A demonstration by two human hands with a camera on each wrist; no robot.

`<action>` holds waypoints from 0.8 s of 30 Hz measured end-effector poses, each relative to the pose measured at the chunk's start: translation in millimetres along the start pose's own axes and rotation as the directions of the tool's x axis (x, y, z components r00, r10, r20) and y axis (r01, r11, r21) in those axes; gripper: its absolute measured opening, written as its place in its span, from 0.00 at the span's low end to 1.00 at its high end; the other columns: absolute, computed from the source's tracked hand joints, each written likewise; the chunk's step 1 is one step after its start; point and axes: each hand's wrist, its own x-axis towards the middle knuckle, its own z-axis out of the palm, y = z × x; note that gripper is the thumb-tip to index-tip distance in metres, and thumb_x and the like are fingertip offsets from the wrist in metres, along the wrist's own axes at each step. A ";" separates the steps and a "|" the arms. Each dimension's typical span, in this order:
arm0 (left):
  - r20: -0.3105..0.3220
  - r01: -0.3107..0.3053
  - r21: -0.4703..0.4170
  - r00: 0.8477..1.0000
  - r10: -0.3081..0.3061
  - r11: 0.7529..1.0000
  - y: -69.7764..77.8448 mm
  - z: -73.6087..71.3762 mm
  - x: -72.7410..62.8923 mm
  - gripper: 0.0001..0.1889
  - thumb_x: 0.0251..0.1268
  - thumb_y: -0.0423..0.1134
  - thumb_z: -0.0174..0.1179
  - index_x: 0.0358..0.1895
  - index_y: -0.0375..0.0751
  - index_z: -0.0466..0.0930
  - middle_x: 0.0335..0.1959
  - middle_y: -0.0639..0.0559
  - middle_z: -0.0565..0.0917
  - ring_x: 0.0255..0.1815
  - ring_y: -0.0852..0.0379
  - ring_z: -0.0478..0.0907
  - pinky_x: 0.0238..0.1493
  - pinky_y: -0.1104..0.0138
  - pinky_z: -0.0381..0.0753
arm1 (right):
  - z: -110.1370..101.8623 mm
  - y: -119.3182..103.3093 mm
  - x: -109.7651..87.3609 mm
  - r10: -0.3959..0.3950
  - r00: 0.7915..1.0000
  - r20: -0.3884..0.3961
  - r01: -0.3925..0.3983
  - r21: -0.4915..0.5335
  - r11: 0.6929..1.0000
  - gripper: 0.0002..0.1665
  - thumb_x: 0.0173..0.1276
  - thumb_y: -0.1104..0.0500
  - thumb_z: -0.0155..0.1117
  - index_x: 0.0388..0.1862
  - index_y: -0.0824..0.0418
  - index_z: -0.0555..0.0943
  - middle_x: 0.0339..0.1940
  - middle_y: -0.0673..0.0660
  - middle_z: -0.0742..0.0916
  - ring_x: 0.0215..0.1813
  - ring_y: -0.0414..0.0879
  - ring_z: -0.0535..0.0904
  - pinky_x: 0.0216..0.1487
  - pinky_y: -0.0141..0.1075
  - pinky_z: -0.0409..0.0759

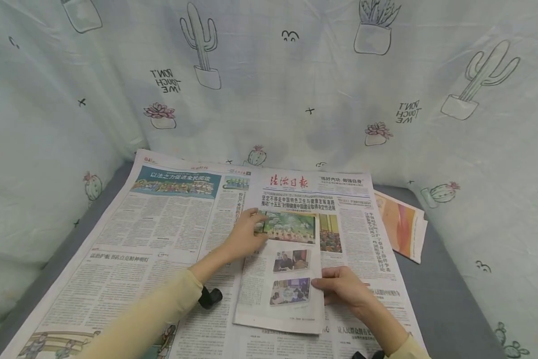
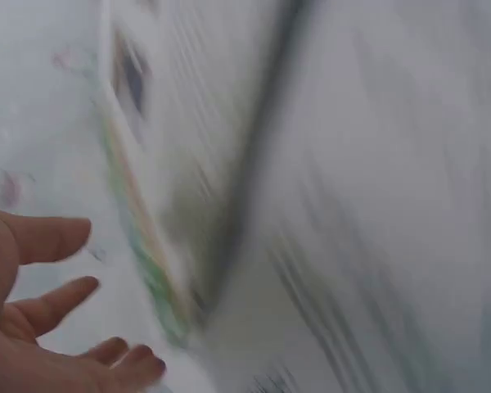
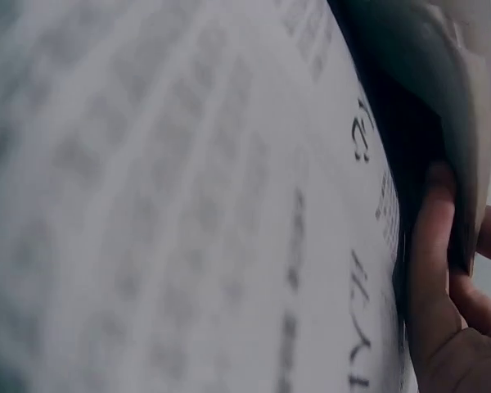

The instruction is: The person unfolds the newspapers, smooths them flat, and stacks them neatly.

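Grey tbl (image 1: 448, 304), cactus-print cloth (image 1: 269, 75) bhd; L hand (image 1: 245, 234) spread, R hand (image 1: 346, 286) pinching folded paper (image 1: 286, 275).

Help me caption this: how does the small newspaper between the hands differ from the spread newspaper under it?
The small newspaper covers far less area than the spread newspaper. The right hand pinches the small newspaper's edge, while the spread newspaper lies flat underneath. Both carry text and coloured pictures.
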 end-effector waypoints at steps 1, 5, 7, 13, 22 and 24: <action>0.021 -0.014 0.010 1.000 0.014 1.000 8.0 2.5 -4.9 0.21 0.62 0.32 0.64 0.59 0.29 0.77 0.67 0.29 0.66 0.70 0.33 0.60 0.66 0.41 0.60 | 0.7 0.3 -0.1 -0.001 1.000 -0.003 0.001 0.013 1.000 0.23 0.66 0.62 0.67 0.55 0.76 0.79 0.43 0.66 0.87 0.42 0.55 0.86 0.36 0.40 0.85; 0.173 0.033 -0.074 0.985 -0.020 0.997 33.9 17.1 -22.1 0.19 0.69 0.39 0.60 0.59 0.33 0.79 0.60 0.38 0.76 0.62 0.41 0.72 0.60 0.48 0.71 | 4.2 1.2 -0.9 0.008 0.999 -0.037 -0.006 0.045 0.999 0.24 0.65 0.62 0.68 0.56 0.75 0.79 0.44 0.66 0.87 0.42 0.55 0.86 0.37 0.41 0.85; 0.255 0.082 -0.133 0.966 -0.046 0.988 40.6 25.3 -28.7 0.18 0.72 0.43 0.57 0.58 0.36 0.80 0.55 0.44 0.81 0.55 0.48 0.78 0.54 0.55 0.77 | 6.1 1.1 -1.2 0.011 0.999 -0.048 -0.008 0.064 0.998 0.25 0.66 0.61 0.67 0.58 0.74 0.78 0.45 0.66 0.87 0.43 0.55 0.86 0.40 0.42 0.84; 0.316 0.134 -0.213 0.947 -0.061 0.968 45.0 44.6 -39.0 0.17 0.74 0.46 0.55 0.56 0.39 0.82 0.46 0.53 0.83 0.43 0.58 0.81 0.43 0.63 0.79 | 9.6 -0.4 -2.5 0.024 0.998 -0.063 -0.014 0.155 0.988 0.27 0.73 0.55 0.59 0.63 0.74 0.73 0.49 0.65 0.85 0.48 0.55 0.84 0.46 0.44 0.83; 0.257 0.204 -0.237 0.956 -0.142 0.950 51.4 52.4 -46.4 0.20 0.70 0.61 0.55 0.42 0.49 0.85 0.37 0.57 0.84 0.39 0.57 0.81 0.43 0.60 0.79 | 20.6 -5.7 -8.0 -0.019 0.995 -0.096 0.041 0.235 0.971 0.31 0.73 0.55 0.61 0.65 0.76 0.70 0.50 0.65 0.85 0.44 0.52 0.84 0.45 0.44 0.83; 0.243 0.196 -0.225 0.960 -0.140 0.954 54.6 53.5 -50.0 0.20 0.67 0.63 0.57 0.40 0.51 0.85 0.37 0.59 0.83 0.42 0.58 0.80 0.46 0.59 0.78 | 23.2 -6.0 -8.7 -0.034 0.994 -0.102 0.056 0.223 0.973 0.32 0.72 0.55 0.63 0.65 0.76 0.71 0.50 0.64 0.85 0.45 0.52 0.84 0.45 0.45 0.83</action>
